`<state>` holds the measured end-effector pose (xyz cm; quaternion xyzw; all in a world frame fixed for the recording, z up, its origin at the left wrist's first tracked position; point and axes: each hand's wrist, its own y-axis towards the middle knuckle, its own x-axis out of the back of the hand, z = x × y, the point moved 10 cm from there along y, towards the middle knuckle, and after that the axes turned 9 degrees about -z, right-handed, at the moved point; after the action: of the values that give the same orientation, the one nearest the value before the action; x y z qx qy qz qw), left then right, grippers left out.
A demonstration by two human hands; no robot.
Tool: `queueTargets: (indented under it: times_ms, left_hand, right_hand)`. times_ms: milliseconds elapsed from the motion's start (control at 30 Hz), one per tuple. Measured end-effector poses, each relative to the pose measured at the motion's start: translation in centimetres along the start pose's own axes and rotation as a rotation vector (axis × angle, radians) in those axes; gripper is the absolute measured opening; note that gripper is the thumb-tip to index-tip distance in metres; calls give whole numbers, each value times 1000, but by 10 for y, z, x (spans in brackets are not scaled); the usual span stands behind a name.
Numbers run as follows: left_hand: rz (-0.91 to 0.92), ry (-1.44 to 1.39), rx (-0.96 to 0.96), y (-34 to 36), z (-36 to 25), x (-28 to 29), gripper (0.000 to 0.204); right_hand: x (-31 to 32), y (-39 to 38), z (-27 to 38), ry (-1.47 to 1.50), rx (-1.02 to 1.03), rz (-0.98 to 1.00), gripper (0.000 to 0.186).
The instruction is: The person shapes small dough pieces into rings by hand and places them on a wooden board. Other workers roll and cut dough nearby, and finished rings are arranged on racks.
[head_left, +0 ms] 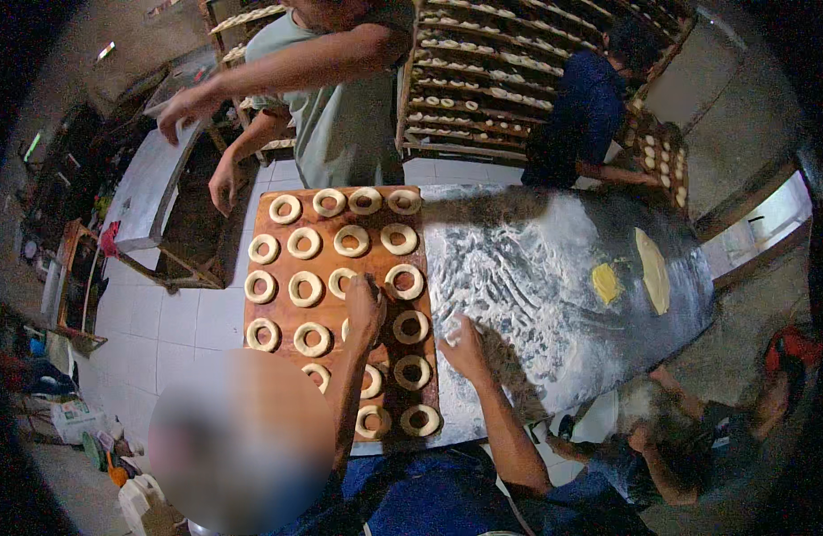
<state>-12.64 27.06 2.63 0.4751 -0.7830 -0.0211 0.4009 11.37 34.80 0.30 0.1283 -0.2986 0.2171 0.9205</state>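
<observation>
My left hand point(367, 306) is over the wooden board, its fingers curled down. It partly covers a raw dough ring point(334, 280); whether it grips anything is hidden. Rows of similar rings lie on the board point(284, 261), such as one dough ring point(305, 288) to the left and another dough ring point(404, 282) to the right. My right hand point(466, 348) is just off the board's right edge, over the floured table point(554, 344). Its fingers look bent and apart, dusted with flour point(483, 268), and no object shows in them.
A yellow lump point(605, 283) and a long pale dough piece point(651, 271) lie at the table's right. One person point(340, 125) stands across the board; another person point(576, 112) handles a tray point(661, 161) near loaded racks point(478, 80). More people sit at lower right.
</observation>
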Motion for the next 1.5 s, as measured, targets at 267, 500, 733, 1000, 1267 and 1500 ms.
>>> queueTargets:
  times_ms: [267,500,733,1000,1267,1500]
  left_hand:
    - [52,-3,-268,14,12,-53,19]
    - [127,-271,-97,21,-1,-46,14]
    - [201,-233,-108,10,-15,-23,15]
    - [255,-358,-101,1,-21,17,18]
    - [29,-569,28,-55,-66,167,16]
    - [-49,-473,384,-122,25,263,15]
  right_hand:
    - [71,-124,-28,199,-195,148,36]
    - [154,-154,-32,29,-258,-180,21]
    - [157,-186,-29,177,-243,-343,19]
    - [125,-204,-25,183,-263,-329,19]
    - [102,-246,-39,426,-462,-433,21]
    - [165,-269,-41,-185,-292,-709,18]
